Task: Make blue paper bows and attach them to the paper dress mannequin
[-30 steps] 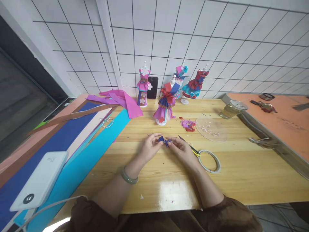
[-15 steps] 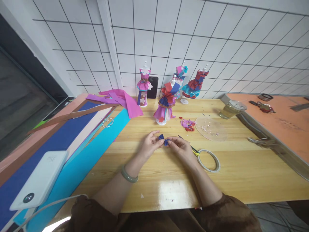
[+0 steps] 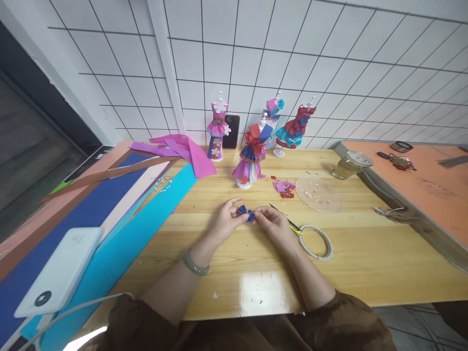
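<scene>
Blue pleated bow — between left fingers and right fingers, pinched by both

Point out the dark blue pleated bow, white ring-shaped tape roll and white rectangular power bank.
Dark blue pleated bow (image 3: 243,210): head view, left fan.
White ring-shaped tape roll (image 3: 330,247): head view, right rim.
White rectangular power bank (image 3: 60,269): head view, middle of top face.

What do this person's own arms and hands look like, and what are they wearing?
The left hand and right hand are ungloved. A smooth, rounded grey-green bangle circles the left wrist. Loose, dark brown sleeves leave the forearms bare.
</scene>
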Demonstrator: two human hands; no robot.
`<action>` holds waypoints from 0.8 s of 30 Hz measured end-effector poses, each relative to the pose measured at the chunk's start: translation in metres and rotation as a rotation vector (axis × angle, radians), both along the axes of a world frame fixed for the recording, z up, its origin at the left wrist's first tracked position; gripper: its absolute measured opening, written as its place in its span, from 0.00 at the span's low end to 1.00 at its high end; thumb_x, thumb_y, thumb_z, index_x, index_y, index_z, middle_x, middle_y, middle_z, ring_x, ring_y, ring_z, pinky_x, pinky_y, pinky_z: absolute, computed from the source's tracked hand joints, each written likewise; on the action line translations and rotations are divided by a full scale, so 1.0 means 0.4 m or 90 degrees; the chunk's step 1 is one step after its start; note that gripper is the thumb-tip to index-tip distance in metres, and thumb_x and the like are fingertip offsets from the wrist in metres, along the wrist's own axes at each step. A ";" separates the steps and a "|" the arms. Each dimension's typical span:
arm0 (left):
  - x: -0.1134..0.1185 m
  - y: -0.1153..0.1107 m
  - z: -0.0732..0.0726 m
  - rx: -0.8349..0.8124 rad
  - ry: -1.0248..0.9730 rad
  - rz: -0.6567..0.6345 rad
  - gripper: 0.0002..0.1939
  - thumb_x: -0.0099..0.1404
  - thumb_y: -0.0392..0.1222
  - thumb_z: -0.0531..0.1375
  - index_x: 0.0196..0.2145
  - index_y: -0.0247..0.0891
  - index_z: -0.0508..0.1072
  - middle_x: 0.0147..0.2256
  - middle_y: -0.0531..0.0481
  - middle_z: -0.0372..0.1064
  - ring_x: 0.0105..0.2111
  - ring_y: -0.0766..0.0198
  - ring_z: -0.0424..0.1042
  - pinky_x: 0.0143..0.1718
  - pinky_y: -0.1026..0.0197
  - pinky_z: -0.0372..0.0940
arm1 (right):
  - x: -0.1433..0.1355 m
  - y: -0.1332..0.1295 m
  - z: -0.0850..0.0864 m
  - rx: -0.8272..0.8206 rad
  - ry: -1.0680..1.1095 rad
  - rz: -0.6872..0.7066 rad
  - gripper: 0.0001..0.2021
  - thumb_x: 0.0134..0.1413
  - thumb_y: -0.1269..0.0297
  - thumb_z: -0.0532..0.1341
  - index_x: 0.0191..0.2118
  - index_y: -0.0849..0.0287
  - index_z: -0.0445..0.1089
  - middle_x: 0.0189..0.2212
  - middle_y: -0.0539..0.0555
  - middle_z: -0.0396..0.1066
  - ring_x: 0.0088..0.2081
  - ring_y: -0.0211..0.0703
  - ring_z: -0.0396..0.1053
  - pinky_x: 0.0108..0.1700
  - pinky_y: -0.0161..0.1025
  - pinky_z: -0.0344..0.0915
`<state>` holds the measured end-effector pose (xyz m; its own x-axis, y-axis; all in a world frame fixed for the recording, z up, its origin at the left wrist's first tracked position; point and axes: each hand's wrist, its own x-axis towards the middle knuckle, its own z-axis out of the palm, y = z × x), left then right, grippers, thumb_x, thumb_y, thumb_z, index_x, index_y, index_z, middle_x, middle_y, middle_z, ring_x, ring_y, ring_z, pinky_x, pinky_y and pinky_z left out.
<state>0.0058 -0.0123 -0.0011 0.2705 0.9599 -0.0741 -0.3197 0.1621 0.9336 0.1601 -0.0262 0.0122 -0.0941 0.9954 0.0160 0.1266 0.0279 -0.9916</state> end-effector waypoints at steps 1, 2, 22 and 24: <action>0.000 0.000 0.001 -0.004 0.002 -0.002 0.30 0.48 0.37 0.63 0.49 0.34 0.58 0.31 0.49 0.70 0.31 0.65 0.70 0.35 0.62 0.62 | 0.001 0.002 -0.001 -0.005 0.002 0.000 0.14 0.45 0.54 0.59 0.31 0.61 0.67 0.22 0.51 0.69 0.25 0.38 0.66 0.33 0.36 0.62; 0.001 0.000 0.002 -0.007 0.004 -0.003 0.30 0.48 0.37 0.63 0.49 0.34 0.58 0.30 0.49 0.70 0.31 0.65 0.70 0.34 0.62 0.62 | 0.002 0.003 -0.002 -0.009 0.005 0.001 0.14 0.45 0.54 0.59 0.31 0.61 0.67 0.21 0.51 0.69 0.25 0.37 0.65 0.32 0.36 0.62; 0.008 0.001 -0.010 0.020 -0.013 0.006 0.29 0.49 0.34 0.62 0.48 0.34 0.57 0.31 0.48 0.70 0.33 0.66 0.69 0.38 0.62 0.61 | -0.001 0.006 -0.015 -0.015 0.009 0.024 0.12 0.42 0.58 0.62 0.31 0.60 0.71 0.29 0.53 0.71 0.31 0.39 0.67 0.36 0.37 0.63; 0.008 -0.001 0.000 0.008 -0.021 0.015 0.29 0.49 0.35 0.62 0.48 0.34 0.57 0.31 0.48 0.70 0.32 0.66 0.69 0.36 0.63 0.61 | -0.001 0.005 -0.012 -0.008 0.010 0.022 0.12 0.41 0.58 0.62 0.31 0.60 0.71 0.29 0.53 0.71 0.31 0.39 0.67 0.36 0.37 0.63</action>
<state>0.0090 -0.0127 -0.0013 0.2500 0.9667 -0.0542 -0.3534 0.1432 0.9244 0.1595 -0.0241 0.0076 -0.1286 0.9917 0.0057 0.1109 0.0201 -0.9936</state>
